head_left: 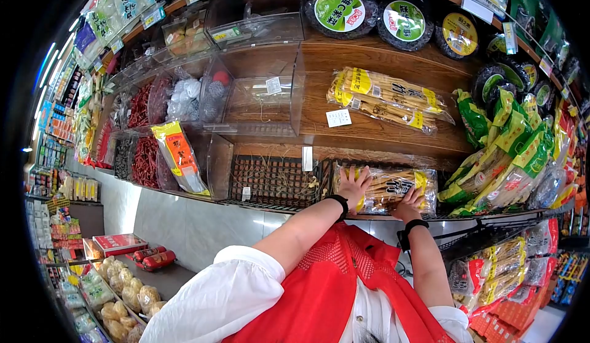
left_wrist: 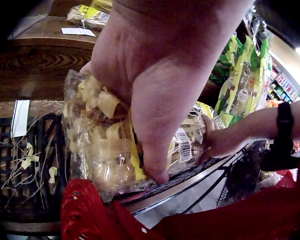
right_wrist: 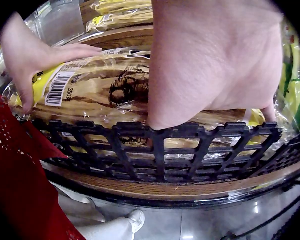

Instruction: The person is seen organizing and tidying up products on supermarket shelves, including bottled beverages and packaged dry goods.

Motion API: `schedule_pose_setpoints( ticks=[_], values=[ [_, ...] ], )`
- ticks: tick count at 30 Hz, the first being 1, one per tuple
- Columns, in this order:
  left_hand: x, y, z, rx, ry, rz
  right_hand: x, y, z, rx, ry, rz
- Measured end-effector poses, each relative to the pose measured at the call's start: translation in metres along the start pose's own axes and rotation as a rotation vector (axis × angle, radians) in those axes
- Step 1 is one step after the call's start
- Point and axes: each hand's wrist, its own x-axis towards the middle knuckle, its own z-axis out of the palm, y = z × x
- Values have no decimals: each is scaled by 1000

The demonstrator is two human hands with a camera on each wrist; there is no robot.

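A clear bag of dried bean curd sticks (head_left: 387, 190) with yellow labels lies in a black plastic basket (right_wrist: 160, 150) at the shelf's front edge. Across the bag's left end, my left hand (head_left: 354, 187) rests with fingers spread; its thumb reaches down the near side in the left wrist view. My right hand (head_left: 408, 206) rests over the right end, fingers spread on the wrapping, with its palm above the basket's front wall in the right wrist view. The bag hides part of the right fingers there. Similar bags (head_left: 387, 97) lie on the wooden shelf behind.
Left of the bag, a basket section (head_left: 270, 180) holds loose straw-like bits. Clear bins with dried red chillies (head_left: 145, 158) stand farther left. Green-and-yellow packs (head_left: 510, 158) lean at the right. Round dark packages (head_left: 342, 11) line the back. A metal rail (left_wrist: 175, 185) runs along the front.
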Motion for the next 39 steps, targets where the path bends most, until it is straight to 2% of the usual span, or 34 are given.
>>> schedule_pose_setpoints(
  ticks=[14,39],
  values=[
    [4,0,-2,-23,-84,-5,16,4,16,-31,18,-14],
    [7,-1,3,-53,-73,3,-4,-1,-2,-38,10,16]
  ],
)
